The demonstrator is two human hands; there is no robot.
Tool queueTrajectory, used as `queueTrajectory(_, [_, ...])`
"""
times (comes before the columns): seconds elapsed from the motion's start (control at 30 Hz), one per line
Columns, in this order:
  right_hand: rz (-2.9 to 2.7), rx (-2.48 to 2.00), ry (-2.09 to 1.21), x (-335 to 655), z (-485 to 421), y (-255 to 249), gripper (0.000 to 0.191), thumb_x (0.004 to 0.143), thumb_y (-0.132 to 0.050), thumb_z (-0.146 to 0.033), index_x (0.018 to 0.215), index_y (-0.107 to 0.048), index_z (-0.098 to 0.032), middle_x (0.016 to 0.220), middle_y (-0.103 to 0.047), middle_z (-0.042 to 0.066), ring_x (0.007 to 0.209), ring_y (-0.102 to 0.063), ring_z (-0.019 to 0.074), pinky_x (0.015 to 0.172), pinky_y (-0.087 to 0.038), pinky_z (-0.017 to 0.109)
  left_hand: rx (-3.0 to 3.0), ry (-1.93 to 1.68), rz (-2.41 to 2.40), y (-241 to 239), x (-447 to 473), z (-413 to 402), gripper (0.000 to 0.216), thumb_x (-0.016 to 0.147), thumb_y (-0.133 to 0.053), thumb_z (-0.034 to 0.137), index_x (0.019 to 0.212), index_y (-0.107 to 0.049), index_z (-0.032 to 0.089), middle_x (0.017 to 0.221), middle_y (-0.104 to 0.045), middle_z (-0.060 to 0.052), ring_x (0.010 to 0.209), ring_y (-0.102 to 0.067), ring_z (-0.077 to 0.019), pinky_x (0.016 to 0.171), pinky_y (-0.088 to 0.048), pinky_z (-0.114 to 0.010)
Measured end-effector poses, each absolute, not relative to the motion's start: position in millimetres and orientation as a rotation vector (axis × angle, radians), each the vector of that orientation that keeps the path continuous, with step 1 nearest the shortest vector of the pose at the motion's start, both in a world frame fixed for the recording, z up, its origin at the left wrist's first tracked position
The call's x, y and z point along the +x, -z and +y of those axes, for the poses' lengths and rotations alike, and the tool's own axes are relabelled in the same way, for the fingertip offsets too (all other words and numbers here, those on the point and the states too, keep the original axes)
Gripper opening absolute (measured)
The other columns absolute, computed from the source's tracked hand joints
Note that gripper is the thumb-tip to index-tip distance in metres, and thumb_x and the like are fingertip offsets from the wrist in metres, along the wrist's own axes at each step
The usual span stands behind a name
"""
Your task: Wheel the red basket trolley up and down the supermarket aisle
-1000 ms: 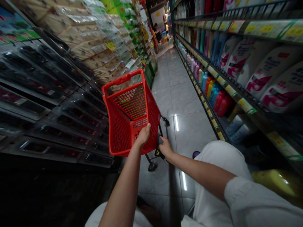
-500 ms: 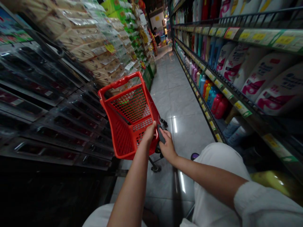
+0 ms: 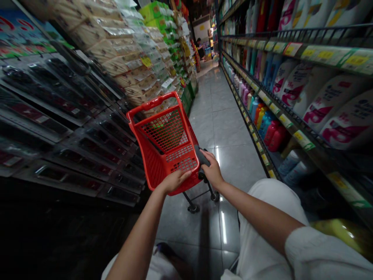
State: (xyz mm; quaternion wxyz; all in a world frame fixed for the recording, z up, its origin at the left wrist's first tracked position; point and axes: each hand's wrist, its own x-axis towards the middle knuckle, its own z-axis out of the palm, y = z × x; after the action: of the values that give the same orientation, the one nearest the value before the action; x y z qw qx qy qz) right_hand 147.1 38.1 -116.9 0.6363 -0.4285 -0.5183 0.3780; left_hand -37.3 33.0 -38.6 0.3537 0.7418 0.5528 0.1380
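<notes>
Red cart (image 3: 167, 165) on shiny grey tiles (image 3: 241, 163), shelves (image 3: 279, 112) alongside

Glossy grey tile floor (image 3: 230, 124) with light streaks (image 3: 223, 227) runs dimly lit between stocked shelves (image 3: 303, 140) on right and display rack (image 3: 67, 140) plus stacked packs (image 3: 116, 58) on left, pale wall (image 3: 201, 29) at brighter far end.

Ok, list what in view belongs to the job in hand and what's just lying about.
In use:
Red shopping cart, left grip at its near edge
Dark grey item, held in the right grip

Just there:
White-and-pink bottles
Small coloured bottles
Stacked tan packs
Green packs
</notes>
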Motion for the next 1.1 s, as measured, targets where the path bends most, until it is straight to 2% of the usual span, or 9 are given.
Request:
queueTrajectory(0.17, [-1.629, -0.946, -0.672, 146, -1, 104, 0.075, 0.07, -0.045, 0.001, 0.134, -0.064, -0.031, 0.136, -0.056, 0.005, 0.13, -0.049, 0.0233, 0.115, -0.038, 0.044, 2.098, -0.237, 1.507, 44, -31, 29, 0.057, 0.087, -0.043, 0.069, 0.069, -0.07, 0.022, 0.068, -0.07, -0.006, 0.064, -0.062, -0.0219, 0.063, -0.044, -0.028])
queueTrajectory(0.4, [-1.581, -1.056, -0.628, 167, 48, 91, 0.068, 0.068, -0.043, 0.003, 0.122, -0.072, -0.027, 0.132, -0.057, 0.006, 0.128, -0.051, 0.0218, 0.115, -0.038, 0.043, 2.127, -0.092, 1.602, 39, -10, 13, 0.063, 0.093, -0.032, 0.068, 0.08, -0.072, 0.021, 0.084, -0.075, -0.012, 0.078, -0.068, -0.0267, 0.072, -0.045, -0.031])
queueTrajectory(0.5, [-1.615, -1.013, -0.663, 180, 39, 96, 0.071, 0.068, -0.042, 0.003, 0.125, -0.071, -0.028, 0.132, -0.057, 0.005, 0.127, -0.053, 0.0199, 0.116, -0.039, 0.04, 2.125, -0.056, 1.667, 38, -5, 3, 0.065, 0.095, -0.028, 0.067, 0.085, -0.073, 0.021, 0.092, -0.076, -0.015, 0.088, -0.07, -0.0293, 0.076, -0.045, -0.033])
queueTrajectory(0.67, [-1.772, -1.065, -0.602, 192, -27, 117, 0.078, 0.07, -0.044, 0.002, 0.138, -0.061, -0.033, 0.137, -0.055, 0.005, 0.129, -0.052, 0.0213, 0.113, -0.041, 0.041, 2.141, -0.044, 1.699, 37, -4, -18, 0.066, 0.097, -0.024, 0.062, 0.092, -0.074, 0.02, 0.1, -0.076, -0.017, 0.097, -0.07, -0.0311, 0.078, -0.046, -0.033])
queueTrajectory(0.77, [-1.832, -1.154, -0.56, 192, -27, 109, 0.076, 0.071, -0.044, 0.003, 0.135, -0.064, -0.032, 0.133, -0.059, 0.006, 0.124, -0.055, 0.0223, 0.11, -0.043, 0.041, 2.17, -0.049, 1.677, 37, -2, -30, 0.062, 0.099, -0.025, 0.057, 0.098, -0.074, 0.02, 0.105, -0.076, -0.015, 0.101, -0.069, -0.0304, 0.08, -0.046, -0.032])
queueTrajectory(0.93, [-1.818, -1.105, -0.611, 187, 10, 88, 0.07, 0.068, -0.041, 0.004, 0.12, -0.074, -0.031, 0.12, -0.067, 0.004, 0.114, -0.061, 0.0196, 0.106, -0.046, 0.036, 2.18, -0.058, 1.689, 37, 3, -32, 0.062, 0.101, -0.024, 0.054, 0.095, -0.074, 0.017, 0.101, -0.076, -0.015, 0.096, -0.07, -0.0277, 0.077, -0.044, -0.03])
queueTrajectory(1.1, [-1.589, -1.009, -0.679, 173, -21, 127, 0.076, 0.066, -0.043, -0.001, 0.131, -0.067, -0.033, 0.138, -0.059, 0.002, 0.131, -0.052, 0.0204, 0.116, -0.038, 0.04, 2.156, -0.088, 1.745, 37, 5, -22, 0.063, 0.102, -0.022, 0.049, 0.093, -0.073, 0.015, 0.097, -0.076, -0.017, 0.092, -0.07, -0.027, 0.073, -0.042, -0.03])
